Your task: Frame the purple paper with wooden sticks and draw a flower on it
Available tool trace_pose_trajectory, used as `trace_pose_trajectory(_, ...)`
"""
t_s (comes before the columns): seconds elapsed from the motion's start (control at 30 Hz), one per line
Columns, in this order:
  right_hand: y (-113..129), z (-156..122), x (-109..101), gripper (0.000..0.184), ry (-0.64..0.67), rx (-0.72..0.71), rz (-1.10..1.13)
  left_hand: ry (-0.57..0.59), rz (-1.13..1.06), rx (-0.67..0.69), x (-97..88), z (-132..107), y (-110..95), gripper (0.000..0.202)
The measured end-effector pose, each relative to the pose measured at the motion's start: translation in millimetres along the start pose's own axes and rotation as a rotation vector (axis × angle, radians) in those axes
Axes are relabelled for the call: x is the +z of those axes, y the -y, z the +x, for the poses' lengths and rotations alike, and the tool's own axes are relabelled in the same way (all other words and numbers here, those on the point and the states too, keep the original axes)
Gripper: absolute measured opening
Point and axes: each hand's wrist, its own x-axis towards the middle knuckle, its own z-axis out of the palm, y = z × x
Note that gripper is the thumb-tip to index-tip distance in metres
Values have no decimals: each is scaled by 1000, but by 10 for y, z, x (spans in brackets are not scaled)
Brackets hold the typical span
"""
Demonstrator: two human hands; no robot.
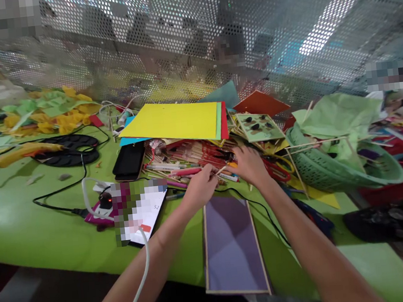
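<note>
My left hand [202, 185] is closed, pinching a thin wooden stick [221, 170] that points toward my right hand. My right hand [250, 166] curls around what look like small pliers [231, 165] with dark jaws and an orange handle, close to the stick's end; the fingers partly hide them. Below both hands lies a purple board [230, 244] edged with thin wooden strips. Just behind the hands spreads a jumble of sticks [197, 151], pens and a pink marker [186, 171].
Coloured sheets [173, 120] lie over the pile. At left are a black phone [129, 162], a lit phone [148, 214] on a white cable, a power strip [102, 212] and a yellow glue gun [25, 152]. A green basket [333, 170] and scissors [284, 167] sit right. Perforated metal [176, 43] rises behind.
</note>
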Motion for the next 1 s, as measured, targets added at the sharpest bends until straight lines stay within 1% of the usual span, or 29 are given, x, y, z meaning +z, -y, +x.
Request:
trace_pose_trajectory(0.1,3,117,38,57,-41,-13,-7,-5,42,32,-1,13,22,16)
trace_pose_trajectory(0.17,-14,92,-23,53,-69,-29,65,-9,73,62,-7,11,23,19)
trace_pose_trajectory(0.2,-16,45,-78,48,-88,-48,125,-13,90,73,-10,6,20,21)
trace_pose_trajectory(0.27,10,-107,-219,37,-139,-96,280,-22,120,85,-14,-14,8,27)
trace_pose_trajectory(0.33,76,-303,-364,29,-180,-166,425,-21,143,90,-3,-38,-2,33)
trace_pose_trajectory(0.4,160,-498,-469,22,-172,-230,466,-7,171,116,33,-60,-4,40)
trace_pose_trajectory(0.47,228,-664,-514,16,-141,-266,406,14,192,173,94,-78,-1,45)
trace_pose_trajectory(0.57,256,-841,-483,12,-84,-294,300,94,179,250,191,-97,-3,50)
trace_pose_trajectory(0.63,225,-920,-430,13,-50,-305,283,162,164,264,207,-97,-10,49)
trace_pose_trajectory(0.67,198,-952,-400,14,-34,-304,288,176,156,263,189,-92,-14,45)
trace_pose_trajectory(0.73,131,-1005,-342,15,-7,-282,311,154,140,246,103,-69,-18,32)
trace_pose_trajectory(0.77,95,-1027,-315,15,3,-267,326,115,131,234,42,-54,-17,23)
trace_pose_trajectory(0.8,62,-1048,-291,16,13,-253,341,87,134,214,-23,-38,-14,18)
trace_pose_trajectory(0.83,34,-1066,-270,16,24,-242,355,32,150,176,-84,-23,-10,16)
trace_pose_trajectory(0.87,11,-1082,-252,17,35,-237,366,11,172,146,-137,-11,-5,15)
trace_pose_trajectory(0.93,-15,-1104,-230,18,57,-235,381,9,222,110,-201,5,6,15)
trace_pose_trajectory(1.0,-18,-1115,-218,18,72,-233,382,41,268,104,-212,7,14,14)
